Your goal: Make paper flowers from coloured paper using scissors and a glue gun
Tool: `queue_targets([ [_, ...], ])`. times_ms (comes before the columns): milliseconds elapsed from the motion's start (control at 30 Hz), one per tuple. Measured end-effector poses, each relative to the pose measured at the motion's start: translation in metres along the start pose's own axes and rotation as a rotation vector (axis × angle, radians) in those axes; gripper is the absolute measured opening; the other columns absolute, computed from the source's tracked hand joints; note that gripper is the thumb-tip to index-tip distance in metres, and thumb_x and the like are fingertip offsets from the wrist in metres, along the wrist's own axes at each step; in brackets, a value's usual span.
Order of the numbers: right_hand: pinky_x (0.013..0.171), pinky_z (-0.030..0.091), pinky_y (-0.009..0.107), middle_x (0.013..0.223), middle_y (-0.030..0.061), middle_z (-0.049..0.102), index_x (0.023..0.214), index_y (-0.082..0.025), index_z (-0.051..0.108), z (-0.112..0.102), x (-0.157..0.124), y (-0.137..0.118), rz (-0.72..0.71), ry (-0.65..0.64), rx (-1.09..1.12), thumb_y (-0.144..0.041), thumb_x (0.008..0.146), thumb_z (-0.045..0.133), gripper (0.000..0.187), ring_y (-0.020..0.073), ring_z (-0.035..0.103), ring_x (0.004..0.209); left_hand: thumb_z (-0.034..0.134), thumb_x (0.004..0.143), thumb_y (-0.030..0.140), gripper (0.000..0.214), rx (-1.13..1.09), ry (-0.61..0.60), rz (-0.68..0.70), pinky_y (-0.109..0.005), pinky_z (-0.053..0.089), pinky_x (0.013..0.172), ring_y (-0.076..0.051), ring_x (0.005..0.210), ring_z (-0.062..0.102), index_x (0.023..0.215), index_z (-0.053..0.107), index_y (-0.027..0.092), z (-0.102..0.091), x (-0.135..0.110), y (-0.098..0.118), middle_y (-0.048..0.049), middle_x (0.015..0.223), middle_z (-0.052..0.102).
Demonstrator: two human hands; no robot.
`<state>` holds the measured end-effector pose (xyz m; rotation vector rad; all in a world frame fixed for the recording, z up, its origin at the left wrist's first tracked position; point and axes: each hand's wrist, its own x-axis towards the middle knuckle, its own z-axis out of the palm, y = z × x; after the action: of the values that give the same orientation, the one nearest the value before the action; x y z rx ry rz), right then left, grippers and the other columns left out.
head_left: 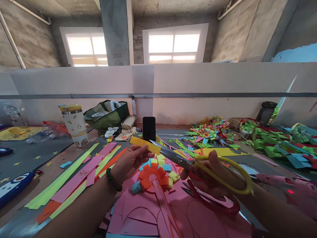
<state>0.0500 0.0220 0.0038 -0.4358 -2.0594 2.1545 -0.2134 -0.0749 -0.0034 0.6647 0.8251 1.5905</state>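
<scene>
A long partition (173, 79) runs across your view below two bright windows. In front of it spreads your table (27, 150), crowded with paper craft. Pink paper sheets (210, 224), overlapping and marked with curved lines, cover the part nearest you. Green and multicoloured paper pieces (208, 132) are heaped at the far right. An open green bag (111, 117) sits toward the back, left of centre, with a patterned tumbler (75, 127) upright just left of it. Long light-green strips (64, 177) lie slanted at your left, among pink and orange ones.

Your right hand (210, 170) is closed around yellow-handled scissors (173, 155), blades pointing left and away. Red-handled scissors (235, 208) are just under that hand; whether you hold them too, you cannot tell. Your left hand (132, 160), wearing a dark beaded bracelet (111, 182), pinches a yellow paper strip (136, 141) between thumb and fingers, above the table. The scissor tip overlaps the strip near its right end. Below lies an orange paper flower (146, 173). Behind, a dark phone (149, 129) stands upright. Smallest are yellow paper squares (174, 176) beside the flower.
</scene>
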Motion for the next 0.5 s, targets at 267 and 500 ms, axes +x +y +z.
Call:
queue_targets([
  [267,0.029,0.031,0.014,0.062,0.0019,0.051,0.104,-0.011,0.063,-0.002,-0.001,0.004,-0.021,-0.033,-0.007,-0.089,0.068,0.018,0.097,0.0029,0.035,0.033,0.065,0.083,0.012,0.012,0.036,-0.044,0.003,-0.013,0.052,0.050,-0.012,0.057,0.070,0.071,0.062,0.010,-0.001,-0.001,0.004,-0.0050,0.063,0.070],
  [500,0.032,0.031,0.016,0.061,0.0002,0.050,0.108,-0.016,0.061,0.010,0.000,-0.001,-0.098,-0.038,-0.076,-0.086,0.073,0.019,0.089,0.0045,0.034,0.035,0.067,0.082,0.015,0.011,0.048,-0.058,0.008,-0.013,0.051,0.050,-0.015,0.061,0.071,0.073,0.061,0.011,-0.002,-0.001,0.004,-0.0032,0.061,0.069],
])
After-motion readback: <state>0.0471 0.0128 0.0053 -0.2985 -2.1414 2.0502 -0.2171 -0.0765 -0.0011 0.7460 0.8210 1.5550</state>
